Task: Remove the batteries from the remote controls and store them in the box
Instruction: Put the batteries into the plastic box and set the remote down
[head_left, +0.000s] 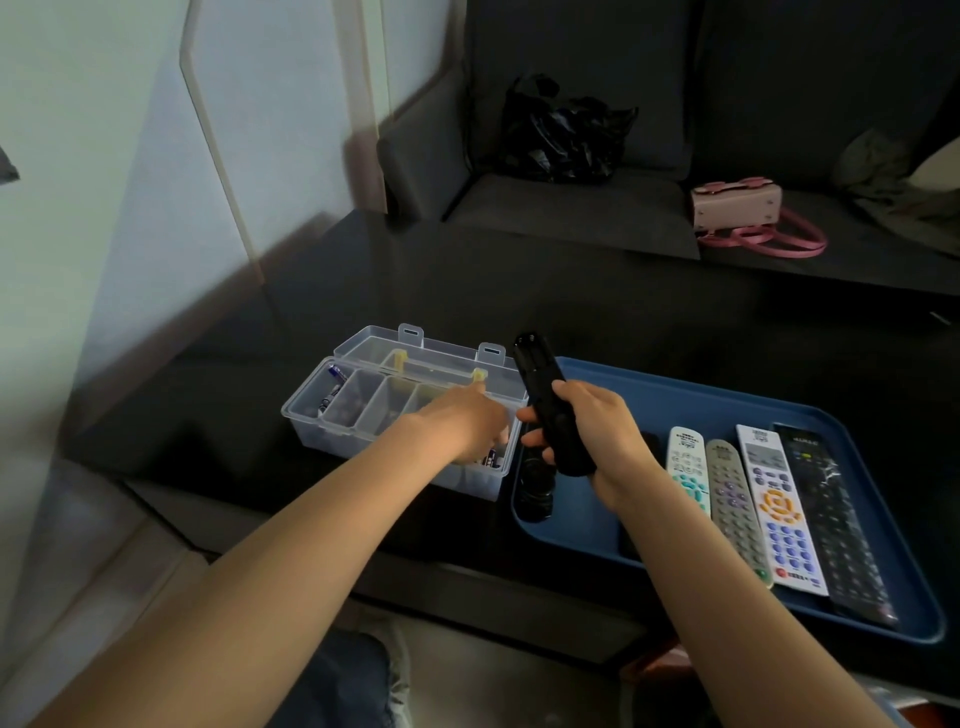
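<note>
**Left hand over the box as the right holds a black remote upright**

Nearest the camera, two bare forearms reach out over a dark table. The right hand (592, 431) is curled round the lower half of a black remote (545, 400), its long axis tilted up and away, top end leaning slightly left toward the clear plastic box (332, 426). Just to its left, the left hand (467, 421) is lowered into the box's right-hand compartment, fingers pointing down and hidden from view; whether it pinches a battery cannot be told. Batteries (330, 395) lie in the far-left compartment, and more appear under the left hand. On the blue tray (727, 410), four remotes (769, 504) lie side by side, long axes running away from the person, to the right of the right hand and nearer to it. Beyond, a pink handbag (737, 205) and a black plastic bag (561, 135) rest on a grey sofa.
</note>
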